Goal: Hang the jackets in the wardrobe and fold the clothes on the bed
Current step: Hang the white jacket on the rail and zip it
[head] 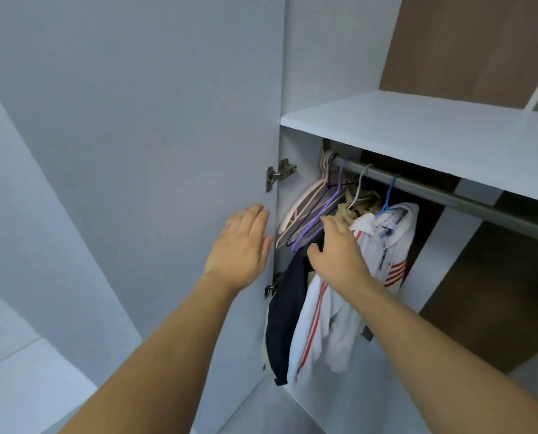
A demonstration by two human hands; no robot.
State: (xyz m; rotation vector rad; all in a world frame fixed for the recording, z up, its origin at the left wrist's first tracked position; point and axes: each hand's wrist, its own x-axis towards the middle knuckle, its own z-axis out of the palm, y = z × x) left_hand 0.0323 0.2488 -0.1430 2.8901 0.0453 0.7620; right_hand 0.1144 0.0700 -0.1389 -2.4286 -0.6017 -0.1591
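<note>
Here the left hand (241,245) lay flat, fingers straight, against the open wardrobe door (142,151). Just right, the right hand (336,249) reached among empty hangers (305,211), fingers loosely curled; whether they pinched anything, I cannot tell. Farther right on the rail (443,191) hung soft, light jackets: a dark one (285,321), then a white striped jacket (321,327), probably best held at the collar.

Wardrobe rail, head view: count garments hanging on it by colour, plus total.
White jacket with red stripes: 1
Dark navy jacket: 1
Khaki garment: 1
Total: 3 garments on the rail. The bunched empty hangers at the left end overlap too much to count.
</note>
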